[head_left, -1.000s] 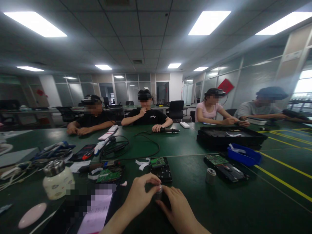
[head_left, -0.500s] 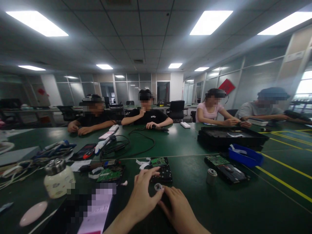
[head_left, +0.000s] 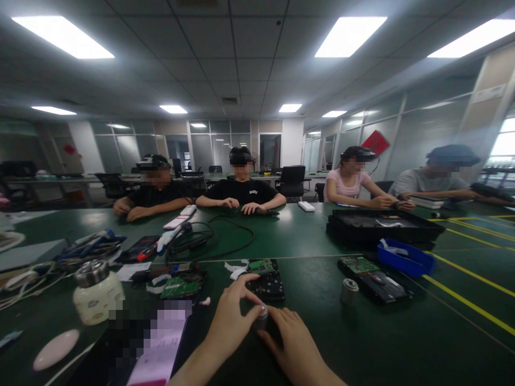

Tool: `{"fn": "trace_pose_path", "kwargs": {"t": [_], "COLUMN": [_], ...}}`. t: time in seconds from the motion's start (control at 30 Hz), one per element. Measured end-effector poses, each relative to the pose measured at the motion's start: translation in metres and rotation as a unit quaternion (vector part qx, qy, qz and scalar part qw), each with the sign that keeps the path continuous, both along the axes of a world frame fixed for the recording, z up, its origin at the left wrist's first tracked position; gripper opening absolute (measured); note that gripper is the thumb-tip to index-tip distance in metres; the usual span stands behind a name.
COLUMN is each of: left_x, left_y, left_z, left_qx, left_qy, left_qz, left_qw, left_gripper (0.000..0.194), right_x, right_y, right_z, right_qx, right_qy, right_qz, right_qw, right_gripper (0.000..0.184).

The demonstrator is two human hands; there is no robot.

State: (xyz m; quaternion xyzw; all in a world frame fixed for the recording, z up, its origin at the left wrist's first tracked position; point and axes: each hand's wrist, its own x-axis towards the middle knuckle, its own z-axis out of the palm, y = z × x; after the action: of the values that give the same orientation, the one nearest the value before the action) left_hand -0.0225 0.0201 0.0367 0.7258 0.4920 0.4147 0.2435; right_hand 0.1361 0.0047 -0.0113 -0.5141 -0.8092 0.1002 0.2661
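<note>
Just in front of me, a small metal cylinder (head_left: 262,317) stands between my hands, partly hidden by my fingers. My left hand (head_left: 233,313) has its thumb and index finger pinched at the cylinder's top. From the right, my right hand (head_left: 292,338) curls its fingers and thumb around the cylinder's side. Directly beyond my left fingertips lies a hard drive (head_left: 271,287) with a green circuit board on it. A similar metal cylinder (head_left: 349,292) is upright to the right, beside another opened drive (head_left: 380,281).
At left are a phone (head_left: 159,343), a cream bottle (head_left: 97,295), a pink oval object (head_left: 56,349), a screwdriver (head_left: 164,272) and a circuit board (head_left: 182,286). A blue tray (head_left: 406,260) and black bin (head_left: 384,228) sit at right. Several people sit across the table.
My left thumb and fingers have closed over the cylinder's top, which was uncovered before. My right hand has barely moved. The middle person opposite has lowered a hand to the table.
</note>
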Motion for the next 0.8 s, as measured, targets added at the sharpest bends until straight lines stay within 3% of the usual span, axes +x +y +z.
{"fn": "trace_pose_path", "kwargs": {"t": [0.1,0.3,0.5,0.7,0.8], "left_x": [-0.0007,-0.0009,-0.0018,-0.0022,-0.0038], "left_y": [-0.0013,-0.0015,-0.0035,-0.0021,-0.0015], "left_z": [0.0013,0.0028,0.0052,0.0047,0.0038], "left_qx": [0.016,0.012,0.017,0.024,0.018], "left_qy": [0.014,0.068,0.037,0.073,0.055], "left_qz": [-0.025,0.033,-0.042,0.02,-0.02], "left_qw": [0.999,0.997,0.998,0.997,0.998], "left_gripper": [0.048,0.039,0.033,0.02,0.021], "right_x": [0.0007,0.0014,0.002,0.0015,0.0017], "right_y": [0.001,0.0032,0.0007,0.0016,0.0012], "right_z": [-0.0019,-0.0059,-0.0019,-0.0039,-0.0037], "right_qx": [-0.001,0.005,0.001,0.007,0.007], "right_qy": [0.006,0.01,0.01,0.019,0.019], "right_qz": [0.005,0.01,0.016,0.014,0.014], "right_qw": [1.0,1.0,1.0,1.0,1.0], "right_gripper": [0.033,0.034,0.033,0.032,0.032]}}
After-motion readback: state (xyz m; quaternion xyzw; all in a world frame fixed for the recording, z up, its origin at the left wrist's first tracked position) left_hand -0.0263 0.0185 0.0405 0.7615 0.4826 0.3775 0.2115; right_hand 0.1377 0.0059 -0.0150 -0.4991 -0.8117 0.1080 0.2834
